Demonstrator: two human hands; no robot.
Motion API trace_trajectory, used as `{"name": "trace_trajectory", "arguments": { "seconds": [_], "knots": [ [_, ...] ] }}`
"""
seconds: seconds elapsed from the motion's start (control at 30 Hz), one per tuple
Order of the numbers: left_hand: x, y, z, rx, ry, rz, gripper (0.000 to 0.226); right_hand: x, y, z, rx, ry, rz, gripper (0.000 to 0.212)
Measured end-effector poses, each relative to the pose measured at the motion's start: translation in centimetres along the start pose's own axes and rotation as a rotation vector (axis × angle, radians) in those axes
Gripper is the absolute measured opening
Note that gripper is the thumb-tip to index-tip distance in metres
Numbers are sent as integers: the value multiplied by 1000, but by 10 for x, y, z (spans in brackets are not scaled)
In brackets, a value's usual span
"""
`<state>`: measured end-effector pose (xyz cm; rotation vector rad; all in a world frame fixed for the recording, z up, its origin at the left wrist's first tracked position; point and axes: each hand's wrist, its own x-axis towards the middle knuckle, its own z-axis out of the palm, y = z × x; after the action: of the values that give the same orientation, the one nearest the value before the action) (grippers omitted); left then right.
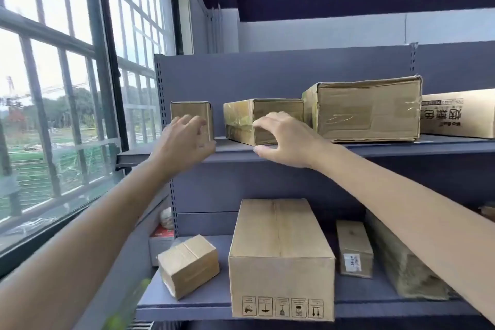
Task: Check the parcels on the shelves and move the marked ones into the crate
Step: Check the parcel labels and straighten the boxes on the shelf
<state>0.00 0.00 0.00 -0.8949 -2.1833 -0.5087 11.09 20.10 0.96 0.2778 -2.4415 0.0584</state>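
Cardboard parcels stand on two grey shelves. On the upper shelf [375,149] a small upright box [191,110] stands at the left, with a taped flat box [267,112] to its right. My left hand [184,142] is raised in front of the small box with fingers loosely curled and holds nothing. My right hand [284,139] hovers in front of the taped flat box, fingers spread, and I cannot tell if it touches it. No crate is in view.
Further right on the upper shelf sit a large taped box [367,107] and a printed box [460,115]. The lower shelf [203,300] holds a small tilted box [187,265], a big long box [281,260], a slim labelled box [353,246] and a wrapped parcel [401,262]. A window [53,88] is at the left.
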Motion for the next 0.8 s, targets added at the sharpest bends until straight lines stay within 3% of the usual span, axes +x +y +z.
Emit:
{"name": "trace_trajectory", "arguments": {
  "seconds": [0.17, 0.33, 0.47, 0.6, 0.73, 0.8],
  "knots": [
    [21, -36, 1, 64, 5, -77, 54, 45, 0, 20, 38, -10, 26, 45],
    [49, -80, 13, 117, 4, -174, 56, 95, 6, 52, 109, -5, 95, 47],
    [73, -108, 22, 122, 28, -155, 45, 141, 7, 76, 172, 25, 169, 51],
    [97, -124, 26, -71, 170, -153, 49, 182, 3, 90, 209, 79, 230, 63],
    [107, -131, 37, -420, -26, -303, 80, 200, -7, 110, 306, 8, 277, 76],
    [105, -130, 43, -589, -39, -389, 87, 202, -12, 122, 418, 19, 315, 80]
  ]
}}
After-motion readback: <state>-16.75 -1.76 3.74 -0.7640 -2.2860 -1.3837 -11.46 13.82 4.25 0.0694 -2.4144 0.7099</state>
